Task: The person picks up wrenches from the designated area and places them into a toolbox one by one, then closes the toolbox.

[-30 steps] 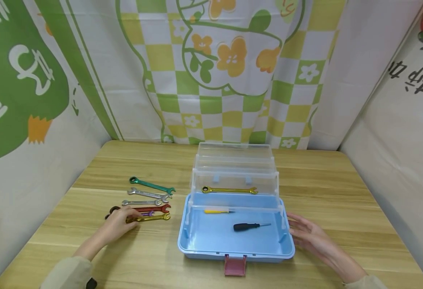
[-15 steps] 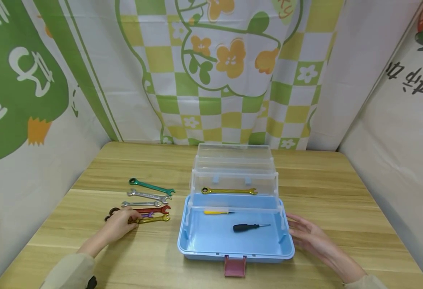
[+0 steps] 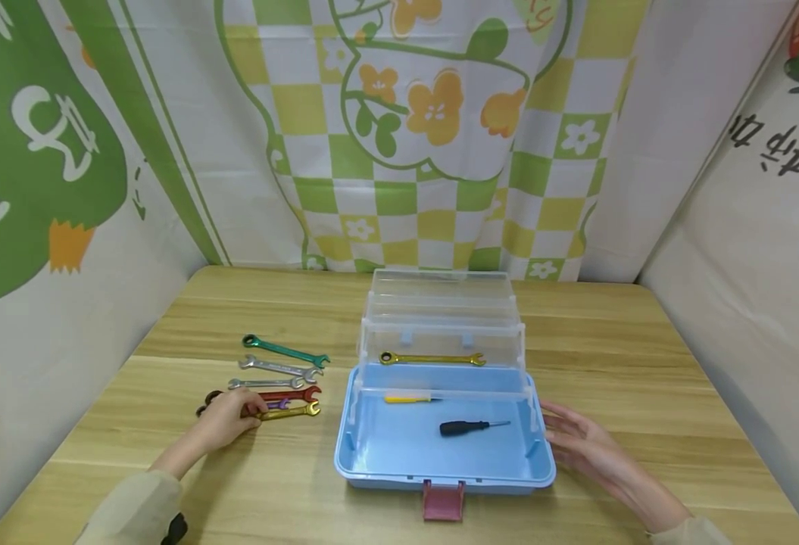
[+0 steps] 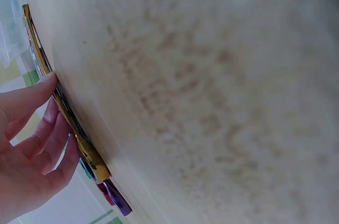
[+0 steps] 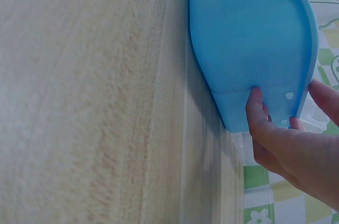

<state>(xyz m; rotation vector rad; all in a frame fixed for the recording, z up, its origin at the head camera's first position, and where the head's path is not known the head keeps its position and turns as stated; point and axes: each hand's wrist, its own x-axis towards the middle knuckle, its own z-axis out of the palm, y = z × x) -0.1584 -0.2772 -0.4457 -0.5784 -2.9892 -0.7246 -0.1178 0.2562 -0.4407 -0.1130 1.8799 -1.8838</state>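
Note:
My left hand (image 3: 225,418) pinches a gold combination wrench (image 3: 294,412) at the left of the table, with thumb and fingers on its shank (image 4: 64,110) in the left wrist view. Right behind it lie a purple wrench (image 3: 282,404) and a red wrench (image 3: 290,394), both partly covered by the hand. On the other side, my right hand (image 3: 593,450) rests its fingertips against the right outer wall of a blue toolbox (image 3: 454,478). In the right wrist view, its fingers are fairly straight, touching the box wall (image 5: 249,38) and rim.
Farther back lie two silver wrenches (image 3: 279,369) and a green wrench (image 3: 286,351). The toolbox stands open, its clear trays (image 3: 443,310) raised, one bearing another gold wrench (image 3: 433,359). Inside the box are a yellow screwdriver (image 3: 407,399) and a black screwdriver (image 3: 463,428). A pink latch (image 3: 443,501) hangs in front.
My left fingers have shifted slightly on the gold wrench, which has slid a little beside the purple one. My right hand stays at the toolbox.

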